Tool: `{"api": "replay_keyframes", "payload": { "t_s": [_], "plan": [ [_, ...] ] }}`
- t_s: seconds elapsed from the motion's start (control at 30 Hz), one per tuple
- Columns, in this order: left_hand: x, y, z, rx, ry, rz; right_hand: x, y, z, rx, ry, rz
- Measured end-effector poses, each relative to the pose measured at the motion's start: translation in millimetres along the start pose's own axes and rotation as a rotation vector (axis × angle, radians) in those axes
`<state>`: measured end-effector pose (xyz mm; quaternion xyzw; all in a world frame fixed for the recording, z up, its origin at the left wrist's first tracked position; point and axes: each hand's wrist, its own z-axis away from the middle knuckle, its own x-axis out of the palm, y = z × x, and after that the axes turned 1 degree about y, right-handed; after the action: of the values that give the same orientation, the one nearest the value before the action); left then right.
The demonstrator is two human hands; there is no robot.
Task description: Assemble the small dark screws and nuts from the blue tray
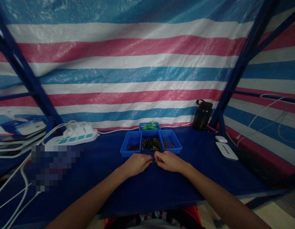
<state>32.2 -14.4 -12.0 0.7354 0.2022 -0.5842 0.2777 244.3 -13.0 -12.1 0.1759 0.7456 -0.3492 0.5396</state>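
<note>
My left hand [138, 163] and my right hand [170, 161] are close together just in front of the blue bins, fingers curled in a pinch. Whatever is between the fingertips is too small to make out. Directly beyond them, the middle blue bin [150, 152] holds a heap of small dark and shiny metal pieces [151, 144]. Dark thin pieces [133, 146] lie in the left blue bin [124, 144]. A few small metallic parts [168, 143] are in the right blue bin [177, 143]. Behind stands another blue bin [149, 129] with green pieces [149, 126].
On the blue table [152, 194], a white power strip [74, 137] with plugs and cables lies to the left. A dark bottle [202, 115] stands at the back right. Nearer on the right are a white flat device [226, 150] and a small white case [221, 139]. Blue frame posts flank the table.
</note>
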Motion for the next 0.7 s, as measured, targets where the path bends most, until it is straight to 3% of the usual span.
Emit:
{"api": "replay_keyframes", "payload": {
  "t_s": [0.7],
  "plan": [
    [0.2,-0.7,0.5,0.007,0.009,0.001,-2.1,-1.1,-0.2,0.025,-0.043,-0.013]
  ]
}}
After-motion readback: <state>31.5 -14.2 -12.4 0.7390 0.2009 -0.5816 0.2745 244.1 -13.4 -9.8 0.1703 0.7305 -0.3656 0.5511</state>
